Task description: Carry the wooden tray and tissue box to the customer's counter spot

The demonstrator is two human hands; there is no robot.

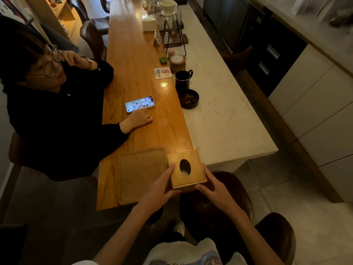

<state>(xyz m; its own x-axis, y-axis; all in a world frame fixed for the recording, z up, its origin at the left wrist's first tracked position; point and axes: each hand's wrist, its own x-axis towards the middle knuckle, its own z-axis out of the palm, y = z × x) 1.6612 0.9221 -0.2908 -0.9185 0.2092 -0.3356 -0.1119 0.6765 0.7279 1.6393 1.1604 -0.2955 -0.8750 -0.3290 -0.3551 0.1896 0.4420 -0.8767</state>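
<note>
The tissue box (pixel 188 169) is a light wooden cube with a dark oval opening on its top face; the oval's long axis runs away from the wearer, along the length of the counter (pixel 141 77). It sits at the near end of the counter, just beside the wooden tray (pixel 142 175). The tray lies flat, pale, with a raised rim, and its longer side also follows the counter. The left hand (pixel 162 188) presses the box's left wall and the right hand (pixel 214 190) its right wall, so both are clamped on it.
</note>
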